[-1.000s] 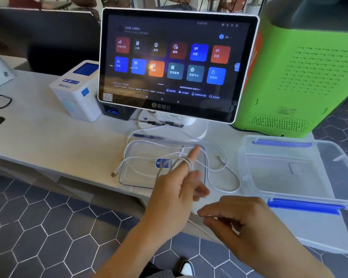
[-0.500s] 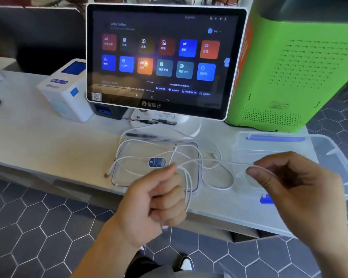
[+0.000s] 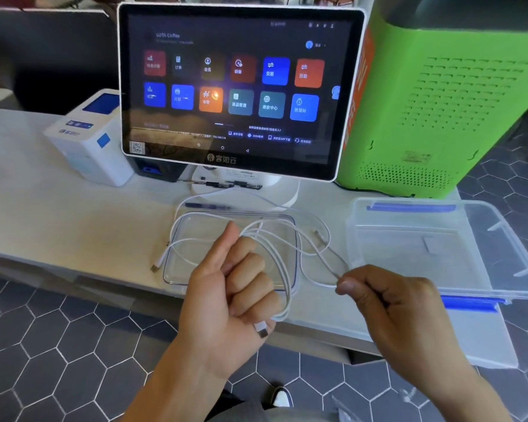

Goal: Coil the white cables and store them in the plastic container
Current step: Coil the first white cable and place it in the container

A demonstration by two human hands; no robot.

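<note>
Left hand (image 3: pixel 235 296) fisted around white cable (image 3: pixel 282 269) loops; right hand (image 3: pixel 387 303) pinching its strand, off the counter's (image 3: pixel 58 226) front edge.

You're at the till of a coffee shop. In front of you a touchscreen (image 3: pixel 241 92) on a white stand shows a grid of coloured app tiles, with "SOTA Coffee" in the top corner and a brand name on its lower bezel. Just to its left sits a small white printer (image 3: pixel 89 144) with blue markings, the kind used for receipts or labels. Both stand on a long pale surface (image 3: pixel 58 214) above a floor (image 3: pixel 43 345) of dark hexagonal tiles.
</note>
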